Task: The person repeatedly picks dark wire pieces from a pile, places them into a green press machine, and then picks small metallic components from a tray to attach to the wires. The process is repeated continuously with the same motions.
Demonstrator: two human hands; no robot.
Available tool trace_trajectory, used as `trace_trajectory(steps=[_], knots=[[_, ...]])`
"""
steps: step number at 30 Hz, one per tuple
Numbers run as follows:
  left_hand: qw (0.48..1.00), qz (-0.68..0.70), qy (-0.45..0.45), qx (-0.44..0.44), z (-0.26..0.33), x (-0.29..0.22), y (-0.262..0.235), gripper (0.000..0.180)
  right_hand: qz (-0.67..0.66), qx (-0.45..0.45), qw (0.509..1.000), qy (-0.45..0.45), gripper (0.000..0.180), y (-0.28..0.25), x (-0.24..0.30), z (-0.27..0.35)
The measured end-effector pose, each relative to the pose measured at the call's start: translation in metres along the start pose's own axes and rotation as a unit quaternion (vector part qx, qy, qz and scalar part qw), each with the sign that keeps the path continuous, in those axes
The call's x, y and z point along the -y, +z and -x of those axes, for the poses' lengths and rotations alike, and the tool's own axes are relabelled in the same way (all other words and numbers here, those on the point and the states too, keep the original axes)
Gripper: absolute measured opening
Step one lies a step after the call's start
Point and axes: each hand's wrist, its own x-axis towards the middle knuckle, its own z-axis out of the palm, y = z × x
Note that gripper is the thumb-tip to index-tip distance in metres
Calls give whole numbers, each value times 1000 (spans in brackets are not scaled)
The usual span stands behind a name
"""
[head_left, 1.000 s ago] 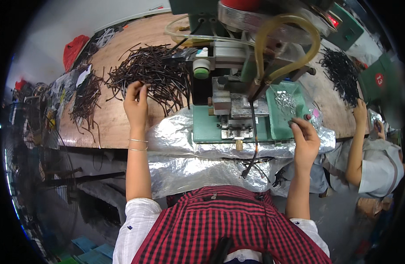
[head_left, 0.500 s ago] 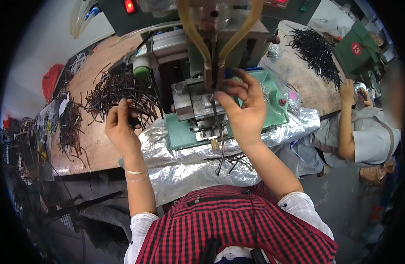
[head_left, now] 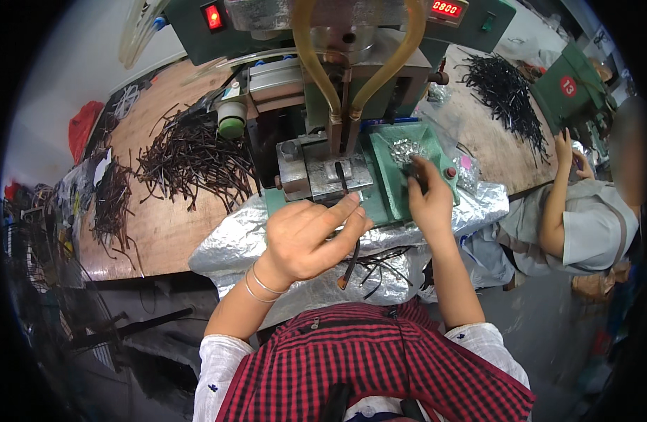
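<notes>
My left hand (head_left: 306, 239) is closed, thumb and forefinger pinching a thin dark strip (head_left: 351, 267) at the front of a metal fixture block (head_left: 320, 165). The strip's upper end lies on the block, and its lower end hangs toward me past my fingertips. Two thin bangles circle my left wrist. Over the green tray (head_left: 397, 193), my right hand (head_left: 432, 200) has its thumb and fingers apart. Its fingertips are beside a small heap of shiny metal pieces (head_left: 405, 150); nothing shows between them. Two metal electrodes (head_left: 343, 133) with yellowish hoses stand just above the block.
A pile of dark strips (head_left: 190, 158) lies on the wooden table to the left, with a smaller bunch (head_left: 111, 211) beyond it. Silver foil (head_left: 225, 243) covers the front edge, with several strips on it. At right, a co-worker (head_left: 583, 218) sits by a green machine (head_left: 573, 81).
My left hand has come from beside the strip pile to the block and now pinches the strip. My right hand has left the block for the metal pieces in the tray.
</notes>
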Motion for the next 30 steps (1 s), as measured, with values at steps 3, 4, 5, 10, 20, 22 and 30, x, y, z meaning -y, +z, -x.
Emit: trace_trajectory(steps=[3,4,5,10,20,22,30], knots=[[1000,8,-7,24,6,1,-3,28,54,33,993,-104,39,-8,-10,13],[1000,12,-3,28,6,3,-2,28,2,25,998,-57,38,-12,-9,6],[999,18,-7,28,8,4,-2,29,-19,-15,999,-31,36,-14,-5,-1],[999,32,-22,5,8,5,4,28,-39,-69,996,-35,24,-23,-28,-28],[994,58,-86,26,20,-9,-7,32,242,-54,960,-127,8,19,-19,-14],[992,52,-114,18,22,-14,-19,32,304,-40,942,-137,9,14,-19,-15],[928,-202,-309,-54,88,68,-130,16,127,-72,984,-101,12,6,-15,-7]])
